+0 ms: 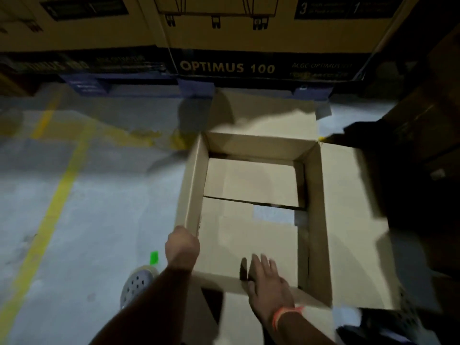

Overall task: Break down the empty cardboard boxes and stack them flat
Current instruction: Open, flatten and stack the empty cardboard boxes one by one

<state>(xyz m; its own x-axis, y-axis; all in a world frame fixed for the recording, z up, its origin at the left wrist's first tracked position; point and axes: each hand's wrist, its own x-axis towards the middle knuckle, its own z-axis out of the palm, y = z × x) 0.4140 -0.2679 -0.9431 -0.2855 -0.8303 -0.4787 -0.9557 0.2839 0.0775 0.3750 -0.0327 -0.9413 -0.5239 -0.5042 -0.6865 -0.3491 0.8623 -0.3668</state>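
Printed cartons [224, 33] marked "OPTIMUS 100" are stacked on a blue pallet [196, 87] along the far side; yellow floor lines [59, 195] are seen at left, and a perforated shoe [135, 286] near the left forearm. An open brown cardboard box [251, 210] is seen on the concrete floor [87, 220], its flaps spread and its bottom flaps parted. Its near left corner is gripped by the left hand [183, 245]; the right hand [267, 280] is laid over the near wall with fingers extended.
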